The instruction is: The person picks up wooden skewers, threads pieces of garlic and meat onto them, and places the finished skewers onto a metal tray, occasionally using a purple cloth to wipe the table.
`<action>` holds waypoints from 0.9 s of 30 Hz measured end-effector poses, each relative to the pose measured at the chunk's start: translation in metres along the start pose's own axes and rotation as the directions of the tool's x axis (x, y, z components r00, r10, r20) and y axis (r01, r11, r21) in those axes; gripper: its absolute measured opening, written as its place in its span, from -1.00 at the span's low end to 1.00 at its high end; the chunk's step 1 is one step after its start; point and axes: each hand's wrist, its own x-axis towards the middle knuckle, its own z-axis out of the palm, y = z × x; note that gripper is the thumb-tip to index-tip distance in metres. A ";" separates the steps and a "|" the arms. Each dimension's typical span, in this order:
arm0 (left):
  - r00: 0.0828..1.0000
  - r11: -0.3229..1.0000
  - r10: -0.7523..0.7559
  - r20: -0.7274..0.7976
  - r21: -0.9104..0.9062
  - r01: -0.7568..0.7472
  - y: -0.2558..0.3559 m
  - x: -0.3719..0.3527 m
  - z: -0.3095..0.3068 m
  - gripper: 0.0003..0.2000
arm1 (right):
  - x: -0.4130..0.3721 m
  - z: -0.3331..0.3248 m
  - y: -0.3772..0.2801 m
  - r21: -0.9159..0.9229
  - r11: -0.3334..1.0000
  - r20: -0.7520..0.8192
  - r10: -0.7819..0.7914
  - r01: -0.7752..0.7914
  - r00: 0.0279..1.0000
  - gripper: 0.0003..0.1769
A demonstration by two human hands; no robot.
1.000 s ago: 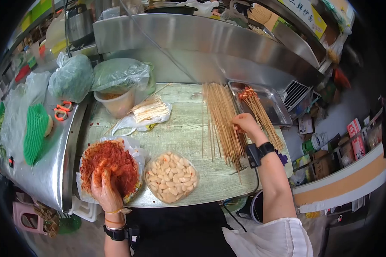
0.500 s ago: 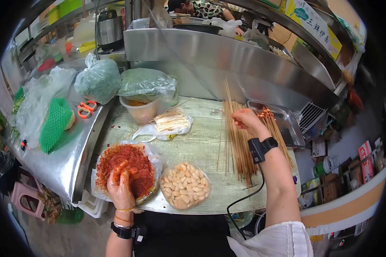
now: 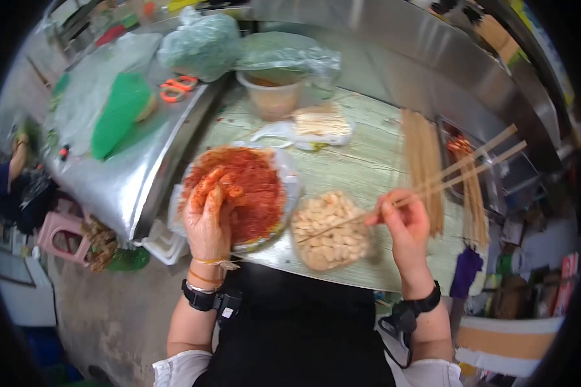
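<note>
My right hand point(image 3: 401, 222) pinches bamboo skewers point(image 3: 458, 169). Their thick ends slant up to the right, and a thin tip crosses over a tub of pale pieces that look like peeled garlic cloves point(image 3: 329, 248). Over a bowl of red chili paste point(image 3: 261, 213), my left hand point(image 3: 208, 216) has its paste-coated fingers curled together. What they hold, if anything, is hidden by the paste. On the right of the table lies a bundle of loose bamboo skewers point(image 3: 421, 155). Beside it, skewers with red-coated pieces point(image 3: 459, 147) rest on the edge of a metal tray point(image 3: 516, 177).
Thin white sticks point(image 3: 319, 121) lie on a plastic bag behind the tub. A plastic bucket point(image 3: 271, 97) stands at the back. Orange-handled scissors point(image 3: 177, 89) and a green net bag point(image 3: 119, 116) are on the steel counter point(image 3: 168, 148) at left. Another person's arm point(image 3: 18, 155) shows far left.
My right hand has come from the skewer bundle towards the tub, now with skewers in it. My left hand stays at the chili paste. The view has tilted down and shifted.
</note>
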 end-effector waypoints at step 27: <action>0.703 -0.244 -0.327 0.632 0.662 -0.709 0.037 0.075 -0.023 -0.87 | -0.042 -0.022 0.001 0.068 0.995 -0.128 0.077 -0.069 0.989 -0.77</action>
